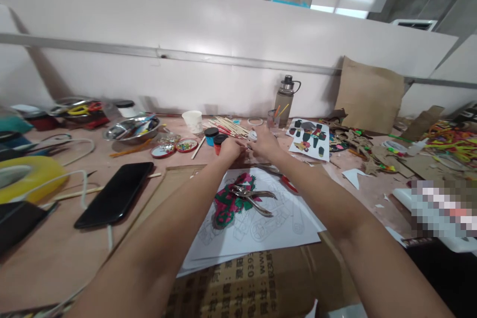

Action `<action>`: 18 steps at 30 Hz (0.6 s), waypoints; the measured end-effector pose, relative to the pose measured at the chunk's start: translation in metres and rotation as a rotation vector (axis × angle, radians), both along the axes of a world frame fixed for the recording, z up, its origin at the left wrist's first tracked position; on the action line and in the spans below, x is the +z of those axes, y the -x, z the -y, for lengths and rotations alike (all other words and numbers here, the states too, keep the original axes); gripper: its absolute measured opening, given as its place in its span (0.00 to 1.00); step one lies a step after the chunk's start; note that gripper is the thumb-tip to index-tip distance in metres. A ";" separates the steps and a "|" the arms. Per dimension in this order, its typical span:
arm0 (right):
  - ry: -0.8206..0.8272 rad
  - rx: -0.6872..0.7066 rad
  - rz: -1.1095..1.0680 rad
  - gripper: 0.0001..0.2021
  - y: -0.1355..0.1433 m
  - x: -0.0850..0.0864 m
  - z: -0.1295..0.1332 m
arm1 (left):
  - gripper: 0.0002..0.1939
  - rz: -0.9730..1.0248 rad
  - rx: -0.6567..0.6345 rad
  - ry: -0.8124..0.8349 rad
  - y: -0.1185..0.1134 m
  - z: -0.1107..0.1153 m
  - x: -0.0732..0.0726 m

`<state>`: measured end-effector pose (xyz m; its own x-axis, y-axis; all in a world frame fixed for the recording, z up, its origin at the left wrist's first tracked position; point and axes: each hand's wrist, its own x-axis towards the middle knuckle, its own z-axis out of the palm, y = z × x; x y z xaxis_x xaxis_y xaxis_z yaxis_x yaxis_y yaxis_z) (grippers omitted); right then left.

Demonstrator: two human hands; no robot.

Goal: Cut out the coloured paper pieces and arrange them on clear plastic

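Both hands reach forward to the back of the work area, close together. The fingers of my left hand [233, 150] are pinched just right of a small paint jar with a black lid [220, 140]; what they hold is hidden. My right hand [264, 145] is curled beside a small whitish round thing [252, 136], its fingers closed on something too small to make out. Nearer me, a metal hole punch [257, 198] lies on pink and green coloured paper cutouts [227, 203]. Under them are white sheets with line drawings [294, 231]. Red-handled pliers [288, 184] lie partly behind my right forearm.
A phone [115, 194] and yellow tape roll [33, 179] lie left. Behind stand a metal bowl of tools [134, 129], a white cup [193, 121], a blue paint jar [210, 136], wooden sticks [227, 126] and a water bottle [285, 102]. A coloured sheet [309, 139] lies right.
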<state>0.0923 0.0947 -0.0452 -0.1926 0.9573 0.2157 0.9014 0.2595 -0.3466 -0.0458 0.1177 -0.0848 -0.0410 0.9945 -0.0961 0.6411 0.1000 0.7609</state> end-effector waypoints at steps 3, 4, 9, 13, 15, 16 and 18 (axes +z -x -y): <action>-0.001 -0.001 0.007 0.29 0.001 -0.002 -0.002 | 0.19 0.014 -0.024 0.051 -0.004 -0.002 -0.002; -0.001 0.000 0.009 0.29 0.001 -0.003 -0.003 | 0.20 0.020 -0.024 0.048 -0.004 -0.001 -0.003; 0.013 0.019 0.013 0.28 0.002 -0.006 -0.010 | 0.13 0.069 -0.016 -0.070 0.004 0.008 0.002; 0.034 0.044 0.016 0.30 0.009 -0.008 -0.015 | 0.05 0.137 0.021 -0.207 0.018 0.022 0.016; 0.047 0.061 0.023 0.31 0.015 -0.010 -0.018 | 0.06 0.172 0.041 -0.255 0.027 0.029 0.024; 0.057 0.066 0.030 0.31 0.019 -0.011 -0.019 | 0.07 0.185 0.048 -0.272 0.033 0.033 0.028; 0.088 0.073 0.047 0.30 0.026 -0.013 -0.021 | 0.07 0.206 0.060 -0.298 0.044 0.040 0.035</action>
<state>0.0658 0.1154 -0.0584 -0.2703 0.9553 0.1201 0.8972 0.2951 -0.3284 -0.0895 0.0782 -0.0495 -0.1097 0.9765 0.1856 0.4714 -0.1133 0.8746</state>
